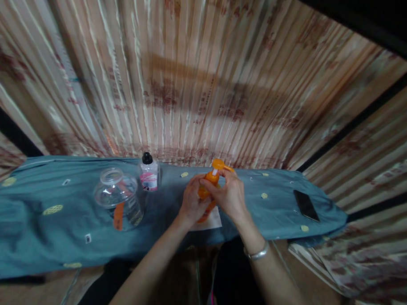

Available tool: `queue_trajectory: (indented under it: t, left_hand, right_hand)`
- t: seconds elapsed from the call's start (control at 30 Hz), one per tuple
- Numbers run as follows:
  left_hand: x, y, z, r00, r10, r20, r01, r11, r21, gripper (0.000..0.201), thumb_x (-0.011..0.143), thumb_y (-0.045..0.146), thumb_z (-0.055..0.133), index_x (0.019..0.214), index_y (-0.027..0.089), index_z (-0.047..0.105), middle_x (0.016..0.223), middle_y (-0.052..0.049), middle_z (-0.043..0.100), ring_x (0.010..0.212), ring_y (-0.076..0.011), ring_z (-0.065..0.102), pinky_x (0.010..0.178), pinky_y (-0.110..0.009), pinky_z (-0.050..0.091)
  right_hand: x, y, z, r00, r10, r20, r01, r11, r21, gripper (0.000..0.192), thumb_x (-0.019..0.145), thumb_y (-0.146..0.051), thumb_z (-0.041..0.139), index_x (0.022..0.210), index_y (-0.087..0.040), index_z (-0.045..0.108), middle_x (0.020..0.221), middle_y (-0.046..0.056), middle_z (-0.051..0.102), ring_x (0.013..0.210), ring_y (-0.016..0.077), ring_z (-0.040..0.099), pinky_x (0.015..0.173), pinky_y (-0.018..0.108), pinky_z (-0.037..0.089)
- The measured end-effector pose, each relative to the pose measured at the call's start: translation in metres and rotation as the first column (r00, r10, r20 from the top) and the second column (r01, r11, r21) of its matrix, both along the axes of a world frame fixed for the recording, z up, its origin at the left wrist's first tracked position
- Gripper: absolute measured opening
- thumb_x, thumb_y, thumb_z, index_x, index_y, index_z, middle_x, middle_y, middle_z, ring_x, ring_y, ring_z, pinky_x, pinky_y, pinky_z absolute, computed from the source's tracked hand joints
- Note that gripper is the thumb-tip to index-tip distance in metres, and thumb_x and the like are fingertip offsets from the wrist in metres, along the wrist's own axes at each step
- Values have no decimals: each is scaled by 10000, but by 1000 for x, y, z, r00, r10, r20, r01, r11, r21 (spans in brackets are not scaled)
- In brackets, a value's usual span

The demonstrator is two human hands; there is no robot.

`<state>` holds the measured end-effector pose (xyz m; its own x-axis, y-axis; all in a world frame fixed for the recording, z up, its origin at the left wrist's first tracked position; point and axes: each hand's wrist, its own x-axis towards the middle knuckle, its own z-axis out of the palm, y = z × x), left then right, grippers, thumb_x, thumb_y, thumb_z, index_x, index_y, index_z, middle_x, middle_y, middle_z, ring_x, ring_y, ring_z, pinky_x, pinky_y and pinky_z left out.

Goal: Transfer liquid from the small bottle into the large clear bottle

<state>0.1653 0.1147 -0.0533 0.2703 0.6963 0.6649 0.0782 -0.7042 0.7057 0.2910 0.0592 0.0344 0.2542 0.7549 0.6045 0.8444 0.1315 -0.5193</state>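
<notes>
An orange pump bottle (208, 184) stands at the middle of a table covered with a blue cloth (59, 228). My left hand (192, 202) wraps around the bottle's body from the left. My right hand (230, 194) grips its neck just under the orange pump head (219, 164); a metal bracelet sits on that wrist. A white label or paper (212, 220) shows below the bottle, partly hidden by my hands.
A clear wide-mouthed plastic jar (118, 197) with an orange tag stands to the left. Beside it is a small bottle with a black cap (148, 172). A dark phone (306, 205) lies at the right end. Patterned curtains hang behind.
</notes>
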Motion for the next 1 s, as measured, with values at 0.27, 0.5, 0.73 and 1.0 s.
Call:
queue_trajectory:
  t: [0.27, 0.5, 0.73, 1.0]
  left_hand:
    - [1, -5, 9, 999, 8, 34, -7, 999, -41, 454, 988, 456, 680, 1361, 202, 625, 1363, -120, 671, 1204, -287, 678, 1028, -550, 584]
    - [1, -10, 17, 999, 32, 28, -29, 994, -103, 434, 995, 456, 670, 1345, 202, 634, 1335, -116, 684, 1183, -278, 686, 1024, -543, 587]
    - [3, -12, 22, 999, 39, 11, -37, 991, -130, 450, 993, 472, 670, 1348, 197, 628, 1311, -113, 692, 1155, -273, 696, 1008, -535, 594]
    - [1, -8, 14, 1000, 31, -6, -31, 995, -93, 445, 992, 458, 675, 1351, 199, 628, 1331, -116, 683, 1177, -279, 688, 1018, -542, 589]
  right_hand:
    - [-5, -4, -1, 998, 8, -58, -7, 1000, 28, 407, 835, -585, 816, 972, -208, 743, 1020, 133, 794, 1064, 342, 745, 941, 469, 595]
    - [26, -10, 7, 892, 385, -239, -417, 903, -102, 432, 936, -566, 737, 1234, -255, 769, 1256, 111, 806, 1154, 318, 756, 1050, 487, 574]
    - [34, -9, 22, 896, 420, -143, -437, 891, -123, 364, 958, -556, 723, 1140, -262, 837, 1180, 107, 834, 1051, 312, 782, 963, 455, 608]
    - [30, -9, 24, 908, 399, -123, -414, 901, -127, 352, 953, -548, 725, 1119, -255, 826, 1100, 91, 836, 1012, 295, 776, 925, 421, 598]
